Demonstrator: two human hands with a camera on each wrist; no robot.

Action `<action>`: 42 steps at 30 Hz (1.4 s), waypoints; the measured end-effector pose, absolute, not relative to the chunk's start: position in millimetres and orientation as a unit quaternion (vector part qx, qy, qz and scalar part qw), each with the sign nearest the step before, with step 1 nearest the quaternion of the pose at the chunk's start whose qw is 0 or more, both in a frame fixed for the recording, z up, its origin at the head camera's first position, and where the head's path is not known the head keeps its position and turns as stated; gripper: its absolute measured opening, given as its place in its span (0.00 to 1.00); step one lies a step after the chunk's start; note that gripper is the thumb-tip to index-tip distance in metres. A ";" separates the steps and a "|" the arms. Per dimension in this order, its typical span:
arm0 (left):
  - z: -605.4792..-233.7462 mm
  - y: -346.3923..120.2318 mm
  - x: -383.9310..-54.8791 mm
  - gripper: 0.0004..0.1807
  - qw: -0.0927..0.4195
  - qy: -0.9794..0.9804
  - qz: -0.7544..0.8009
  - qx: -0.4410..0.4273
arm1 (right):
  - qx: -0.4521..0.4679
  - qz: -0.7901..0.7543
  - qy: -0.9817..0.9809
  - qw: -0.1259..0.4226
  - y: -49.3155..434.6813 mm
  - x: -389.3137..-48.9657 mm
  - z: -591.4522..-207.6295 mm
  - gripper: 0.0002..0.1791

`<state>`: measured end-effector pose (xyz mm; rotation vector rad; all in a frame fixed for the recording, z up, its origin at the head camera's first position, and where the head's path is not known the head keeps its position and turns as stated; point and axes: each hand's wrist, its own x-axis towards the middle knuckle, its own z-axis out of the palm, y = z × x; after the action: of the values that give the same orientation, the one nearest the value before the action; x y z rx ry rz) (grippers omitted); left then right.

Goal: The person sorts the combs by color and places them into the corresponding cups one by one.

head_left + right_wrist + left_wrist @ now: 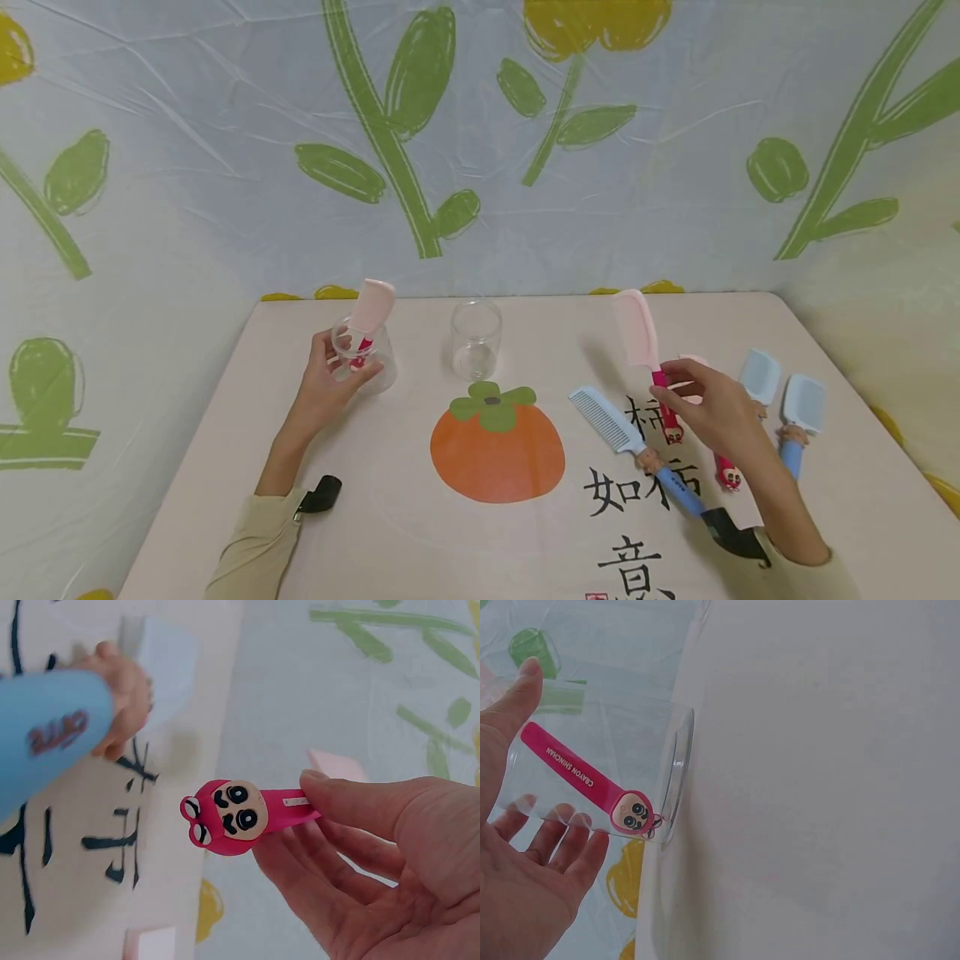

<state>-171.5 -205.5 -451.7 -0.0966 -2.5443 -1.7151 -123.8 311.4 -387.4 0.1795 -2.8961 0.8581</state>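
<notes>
My left hand grips a clear cup round its side, thumb on one face and fingers on the other. Inside it a pink comb stands head up; its magenta handle with a cartoon face shows through the wall. Whether the cup's base touches the table I cannot tell. At the right, my right hand pinches another pink comb by its magenta handle, head up, above the table. Below lies a blue comb. A further pink comb is partly hidden beneath the right hand.
A second clear cup stands upright at the back middle. Two blue hairbrushes lie at the right, partly behind the right arm. The tablecloth bears a printed persimmon and black characters. A patterned curtain hangs behind.
</notes>
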 end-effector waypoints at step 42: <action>-451.8 -204.1 -171.2 0.47 0.036 -0.831 -0.554 -0.033 | 0.124 0.464 -0.869 0.118 221.0 -150.4 -345.8 0.20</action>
<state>-171.2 -204.1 -451.8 -0.1000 -2.5511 -1.7027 -150.4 221.0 -345.8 0.3625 -2.5428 1.3561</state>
